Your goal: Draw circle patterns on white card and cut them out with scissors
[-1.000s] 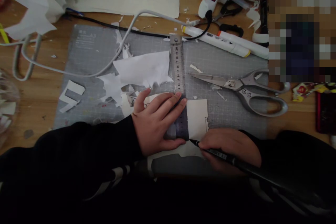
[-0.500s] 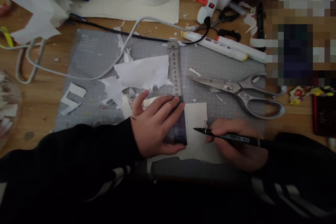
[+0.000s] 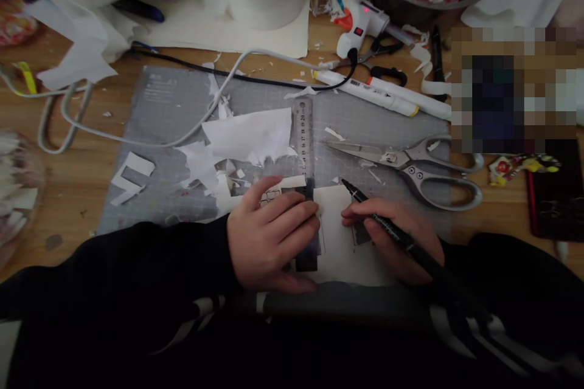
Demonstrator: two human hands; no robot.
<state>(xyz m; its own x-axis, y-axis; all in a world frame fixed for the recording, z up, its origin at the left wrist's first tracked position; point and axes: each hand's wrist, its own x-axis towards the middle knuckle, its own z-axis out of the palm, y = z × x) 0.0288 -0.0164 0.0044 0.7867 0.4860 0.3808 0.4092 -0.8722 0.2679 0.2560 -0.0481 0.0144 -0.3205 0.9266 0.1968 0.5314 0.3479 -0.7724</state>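
Observation:
My left hand (image 3: 276, 237) lies spread over a metal ruler (image 3: 303, 134) and the left part of a white sheet (image 3: 335, 213) with thin drawn lines. The ruler runs away from me, its dark lower end showing between the fingers and thumb. My right hand (image 3: 401, 237) is closed on a black marker (image 3: 387, 226), whose tip is near the sheet's far edge. Beyond the right hand, large silver scissors (image 3: 410, 164) lie with the blades pointing left. Torn white paper (image 3: 250, 134) sits left of the ruler.
A grey cutting mat (image 3: 177, 109) lies beneath. Around it are a looped pale cable (image 3: 173, 141), a glue gun (image 3: 360, 21), white markers (image 3: 369, 92), a metal bowl (image 3: 438, 6) and a red-edged phone (image 3: 556, 194). An E-shaped paper piece (image 3: 132, 177) lies left.
The marker's tip has moved toward the sheet's far edge, and the pen is tilted more steeply. The ruler has slid toward me under my left hand. The whole view has shifted slightly.

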